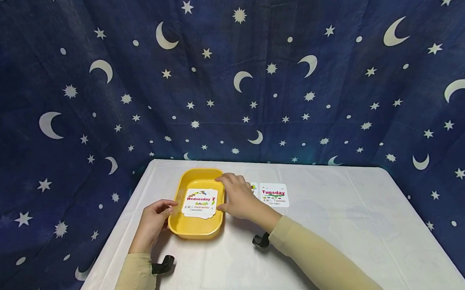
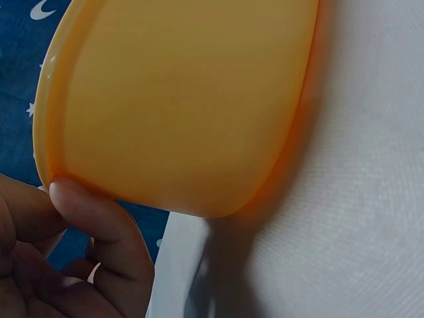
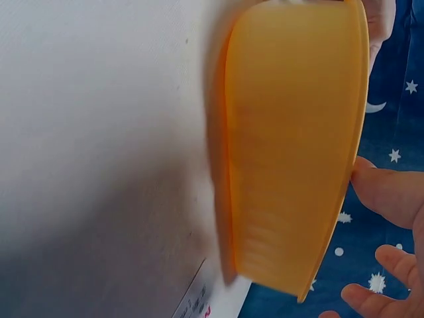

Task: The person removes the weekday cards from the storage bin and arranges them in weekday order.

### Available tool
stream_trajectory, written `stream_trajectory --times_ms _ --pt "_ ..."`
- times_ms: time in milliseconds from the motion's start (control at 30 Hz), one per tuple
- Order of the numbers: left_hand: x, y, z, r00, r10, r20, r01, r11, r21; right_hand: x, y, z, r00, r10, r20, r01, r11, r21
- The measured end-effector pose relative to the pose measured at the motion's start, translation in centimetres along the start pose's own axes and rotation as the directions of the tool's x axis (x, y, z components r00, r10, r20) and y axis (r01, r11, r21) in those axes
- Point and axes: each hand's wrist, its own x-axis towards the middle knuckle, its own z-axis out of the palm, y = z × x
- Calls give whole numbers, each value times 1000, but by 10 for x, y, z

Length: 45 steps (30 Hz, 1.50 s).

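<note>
A yellow plastic tray (image 1: 197,232) stands on the table with a small stack of white cards in it. On top is a card reading "Wednesday" (image 1: 199,202); edges of other cards show beneath. My left hand (image 1: 154,220) pinches the tray's left rim between thumb and index finger, as the left wrist view also shows. At the right rim is my right hand (image 1: 240,196), its thumb touching the edge in the right wrist view while the other fingers are spread. Right of the tray lies a "Tuesday" card (image 1: 273,195). Another card (image 1: 254,188) beside it is mostly hidden behind my right hand.
A white cloth covers the table (image 1: 337,235). Behind and around it hangs a dark blue curtain (image 1: 220,50) with moons and stars. A black strap-like piece sits at each wrist.
</note>
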Motion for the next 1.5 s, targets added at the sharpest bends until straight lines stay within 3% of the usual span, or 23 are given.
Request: stream_trajectory --times_ms 500,933,1500 --pt "0 -1 -2 1000 -10 -1 10 1000 -4 11 -28 21 998 -62 27 65 991 -119" --pt "1 -3 -2 1000 -4 0 4 1000 -17 22 -40 39 986 -158 56 165 972 -164" --pt "1 -2 0 1000 8 0 -8 1000 -14 40 -44 45 965 -185 187 234 929 -288"
